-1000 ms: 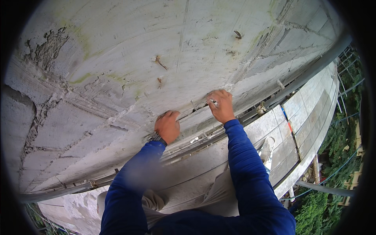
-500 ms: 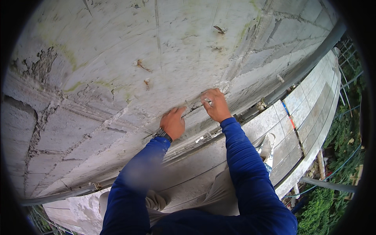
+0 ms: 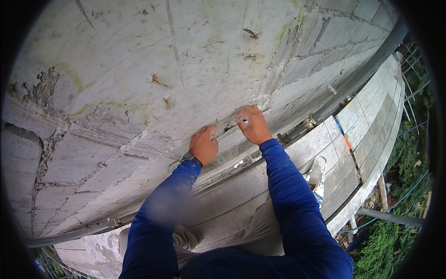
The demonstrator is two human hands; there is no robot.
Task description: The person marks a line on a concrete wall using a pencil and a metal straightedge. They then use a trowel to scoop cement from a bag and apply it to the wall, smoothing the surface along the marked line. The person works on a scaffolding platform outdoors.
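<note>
My left hand [image 3: 204, 145], with a dark watch [image 3: 190, 159] on its wrist, lies against the grey concrete wall [image 3: 134, 56]. Its fingers are curled, and whatever is in them is hidden. To the right, my right hand [image 3: 254, 124] is bent at the wall with thumb and fingers close together. A small pale bit shows by its fingertips, too small to name. Between the two hands, a short dark gap or thin piece [image 3: 227, 128] runs along the wall's surface.
Rusty wire ends [image 3: 160, 83] stick out of the wall above my hands. A grey metal pipe [image 3: 362, 69] runs along the wall. Below, I am on a plank platform [image 3: 371, 121], with a shoe [image 3: 317, 172] on it. Greenery [image 3: 378, 251] lies beyond its outer edge.
The wall's upper part has shifted slightly left in view. Both hands stay at nearly the same spot on the wall, with the right hand slightly further left and the left fingers a little more curled.
</note>
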